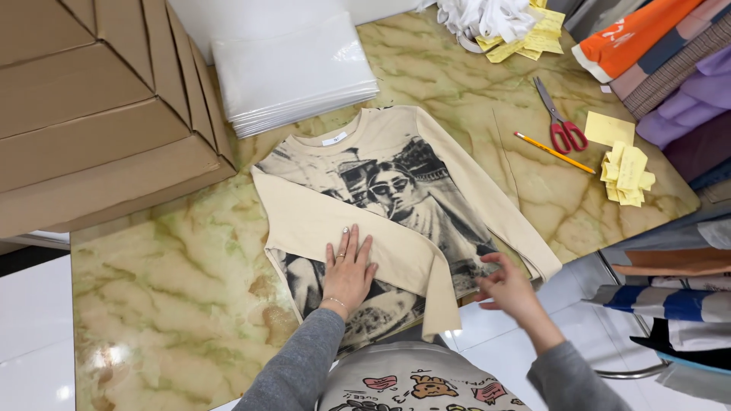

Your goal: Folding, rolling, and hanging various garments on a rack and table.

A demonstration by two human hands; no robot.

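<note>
On the green marbled table [183, 304], seen from the head camera, a cream long-sleeved shirt [396, 205] with a dark printed picture lies flat, neck away from the person. Its one sleeve is folded across the front. The left hand [348, 268] lies flat, fingers spread, pressing on that folded sleeve; it grips nothing. The right hand [509, 285] hovers at the shirt's lower edge near the other sleeve's cuff, fingers loosely curled and open; whether it touches the cloth is hard to tell. The two hands are well apart.

Behind the shirt, just beside its collar, sits a stack of clear plastic bags [293, 76]. Large cardboard boxes [99, 106] fill the far left corner. To the right of the shirt lie a yellow pencil [553, 152], red-handled scissors [562, 122] and yellow paper slips [626, 171]; more slips [529, 38] lie by a bunch of white cloth [487, 17] at the far edge. Folded clothes [670, 68] in orange, striped and purple are piled at the right, cut off by the frame. More garments [678, 297] hang below the table's right edge. The shirt's hem is partly hidden by the person's grey sleeves [301, 365] and chest.
</note>
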